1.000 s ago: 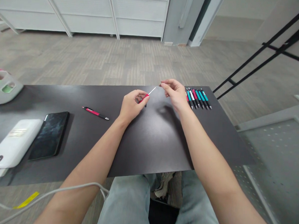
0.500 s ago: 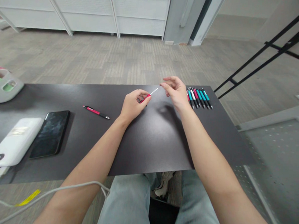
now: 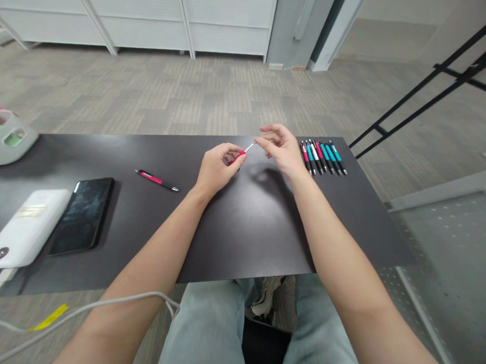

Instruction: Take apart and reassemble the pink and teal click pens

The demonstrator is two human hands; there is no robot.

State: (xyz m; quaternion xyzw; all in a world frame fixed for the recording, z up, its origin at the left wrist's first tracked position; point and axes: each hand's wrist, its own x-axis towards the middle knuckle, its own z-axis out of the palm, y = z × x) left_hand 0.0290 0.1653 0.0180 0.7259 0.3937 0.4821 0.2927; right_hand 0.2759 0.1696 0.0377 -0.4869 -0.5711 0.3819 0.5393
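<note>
My left hand is closed around a red pen barrel, held just above the dark table. A thin white refill sticks out of its far right end. The thumb and forefinger of my right hand are pinched at the refill's tip; a tiny dark piece seems to be between them, too small to name. The other fingers of that hand are loosely curled. To its right lies a row of several red, teal and white pens. Left of my left hand is a single red and black pen.
On the left of the dark table lie a black phone and a white power bank with a cable trailing past my left forearm. A light basket stands at the far left corner. A black metal frame rises beyond the right edge.
My right hand has moved slightly left, bringing its pinched fingertips from just off the refill's tip to right at it. My left hand has stayed nearly still with the pen barrel.
</note>
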